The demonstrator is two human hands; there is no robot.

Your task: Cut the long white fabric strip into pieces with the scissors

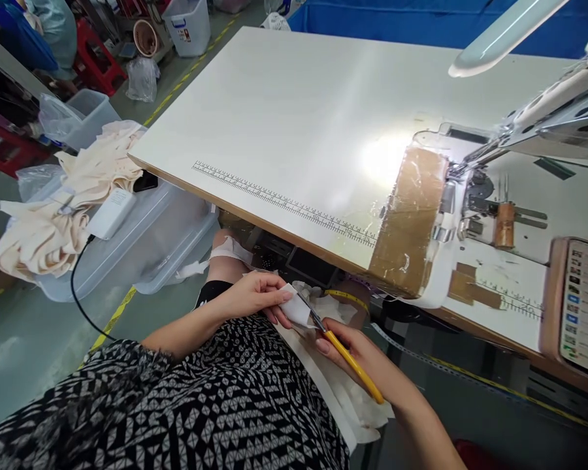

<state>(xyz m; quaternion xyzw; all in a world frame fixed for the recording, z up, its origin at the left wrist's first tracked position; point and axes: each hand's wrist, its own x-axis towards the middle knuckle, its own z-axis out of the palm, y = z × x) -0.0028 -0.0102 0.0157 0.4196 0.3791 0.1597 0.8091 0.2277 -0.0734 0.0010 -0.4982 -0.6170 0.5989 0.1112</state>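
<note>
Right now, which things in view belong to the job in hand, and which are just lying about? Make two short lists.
Apparently in the job:
yellow-handled scissors, in the right hand
small white piece, in the left hand

Seemingly just lying about:
phone
white device with a cable
clear plastic bag

Slim yellow-handled scissors, grey metal blades. Small flat white cloth piece. Loose black fabric garment, whitish geometric print. Broad white table, brown edge, black ruler marks. Heaped cream fabric pieces. Greenish-grey floor.
</note>
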